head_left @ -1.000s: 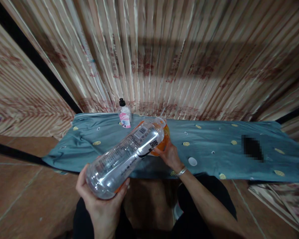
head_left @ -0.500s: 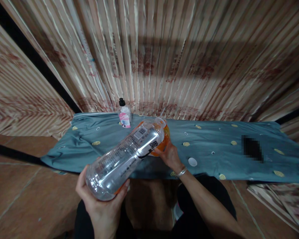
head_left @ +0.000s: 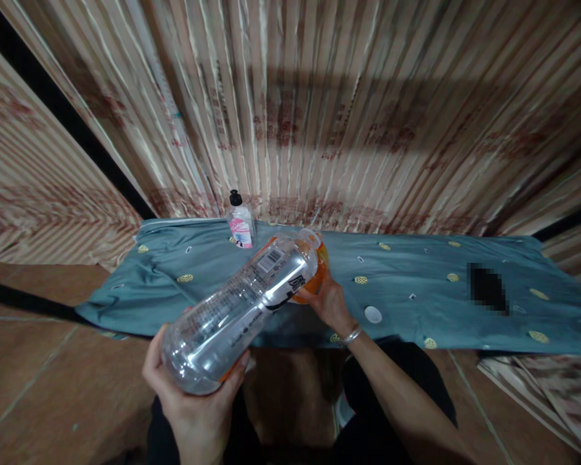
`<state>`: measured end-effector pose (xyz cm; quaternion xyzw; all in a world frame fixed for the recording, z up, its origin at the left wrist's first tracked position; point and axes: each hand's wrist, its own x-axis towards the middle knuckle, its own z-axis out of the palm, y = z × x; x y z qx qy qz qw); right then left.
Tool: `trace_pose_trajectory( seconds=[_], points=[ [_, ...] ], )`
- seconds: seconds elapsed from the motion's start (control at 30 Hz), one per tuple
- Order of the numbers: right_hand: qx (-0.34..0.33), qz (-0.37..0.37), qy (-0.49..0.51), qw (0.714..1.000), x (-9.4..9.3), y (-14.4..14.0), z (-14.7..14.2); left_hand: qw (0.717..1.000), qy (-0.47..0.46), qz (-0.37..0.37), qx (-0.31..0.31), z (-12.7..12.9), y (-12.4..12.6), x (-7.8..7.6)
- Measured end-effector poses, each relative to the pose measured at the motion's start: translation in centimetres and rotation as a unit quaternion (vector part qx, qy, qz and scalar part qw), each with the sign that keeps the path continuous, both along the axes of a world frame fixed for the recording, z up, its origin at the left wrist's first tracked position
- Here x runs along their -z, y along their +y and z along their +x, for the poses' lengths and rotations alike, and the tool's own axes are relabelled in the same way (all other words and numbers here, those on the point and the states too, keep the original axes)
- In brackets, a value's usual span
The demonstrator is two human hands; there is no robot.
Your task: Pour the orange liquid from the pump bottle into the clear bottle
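Observation:
My left hand [head_left: 193, 400] is wrapped round the base of a large clear plastic bottle [head_left: 242, 313] with a printed label and barcode. The bottle is tilted, its neck pointing up and to the right. Behind its neck end, my right hand [head_left: 329, 303] grips an orange bottle [head_left: 321, 268], largely hidden by the clear one. A thin clear strip sticks up near the two bottle tops; whether it is a stream of liquid or a solid piece I cannot tell. The two necks are very close, and I cannot make out whether they touch.
A pump-top bottle [head_left: 241, 223] with a pink label stands at the back left of the teal cloth [head_left: 397, 278]. A white round lid [head_left: 372, 314] lies right of my right hand. Farther right is a dark pixelated object [head_left: 487, 289]. A striped curtain [head_left: 295, 116] hangs behind.
The base of the clear bottle and my left hand have shifted slightly left and down. My right hand keeps nearly the same place on the orange bottle.

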<state>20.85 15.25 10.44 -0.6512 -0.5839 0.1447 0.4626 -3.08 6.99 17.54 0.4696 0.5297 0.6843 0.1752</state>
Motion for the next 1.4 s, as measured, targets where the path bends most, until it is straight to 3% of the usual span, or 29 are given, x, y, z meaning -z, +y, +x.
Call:
trace_pose_trajectory(
  seconds=[0.43,0.67,0.83,1.23,1.4],
  points=[
    [-0.006,0.013,0.002,1.000,0.4,0.0,0.0,0.997,0.075,0.023,0.029,-1.0,-0.1,0.6],
    [-0.001,0.014,0.009,1.000,0.5,0.0,-0.1,0.998,0.052,0.036,0.008,-0.1,0.0,-0.4],
    [-0.001,0.000,0.033,0.999,0.4,0.0,-0.1,0.993,0.109,0.024,0.029,-0.8,0.2,0.1],
    [0.005,-0.044,0.046,0.998,-0.3,-0.1,-0.3,0.993,0.116,0.019,0.031,-1.4,0.1,0.3],
    [-0.008,-0.015,0.035,0.999,0.0,-0.1,-0.1,0.995,0.094,0.012,0.035,-1.4,0.1,0.4]
  ],
)
